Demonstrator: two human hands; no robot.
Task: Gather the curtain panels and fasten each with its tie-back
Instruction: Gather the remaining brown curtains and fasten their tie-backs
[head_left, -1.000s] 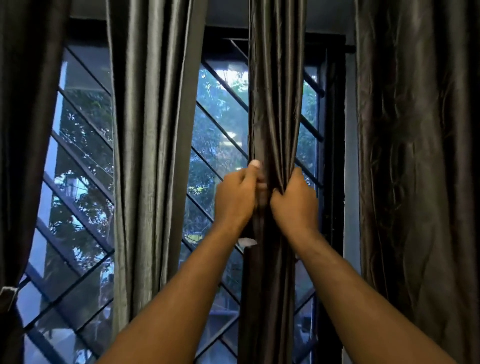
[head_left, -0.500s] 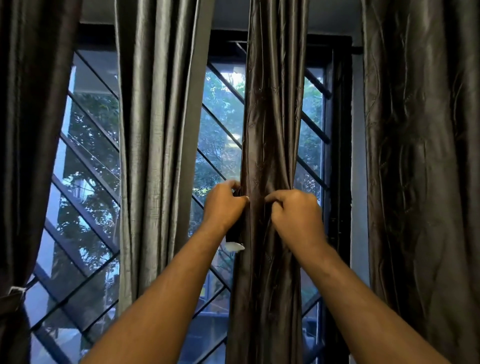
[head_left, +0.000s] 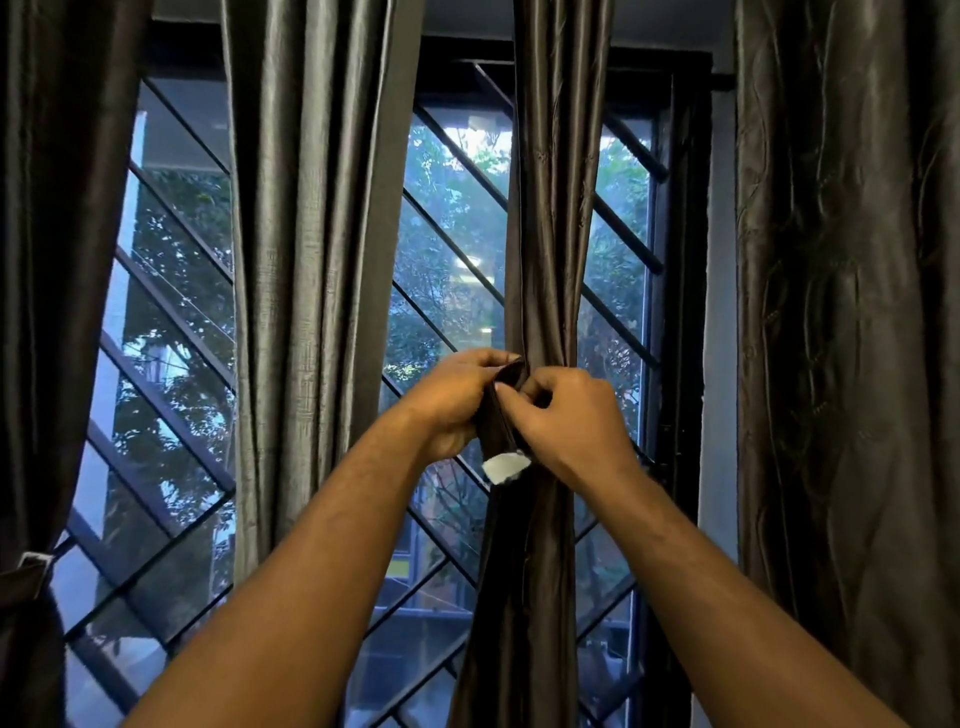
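A dark brown curtain panel (head_left: 550, 234) hangs gathered into a narrow bundle in front of the window. A dark fabric tie-back (head_left: 500, 415) with a white patch at its end (head_left: 506, 467) hangs at the bundle's waist. My left hand (head_left: 457, 400) grips the tie-back from the left. My right hand (head_left: 566, 421) pinches the tie-back and the folds from the right, thumb against the strap. The part of the strap behind the bundle is hidden.
A grey panel (head_left: 306, 260) hangs loose to the left. At the far left a dark panel (head_left: 47, 312) is held by its own tie-back (head_left: 28, 571). Another dark panel (head_left: 841, 364) hangs at the right. Diagonal window bars (head_left: 171, 322) run behind.
Both hands have come lower on the gathered panel. The tie-back end with the white patch now hangs in front between my hands, and my right thumb has moved onto the strap.
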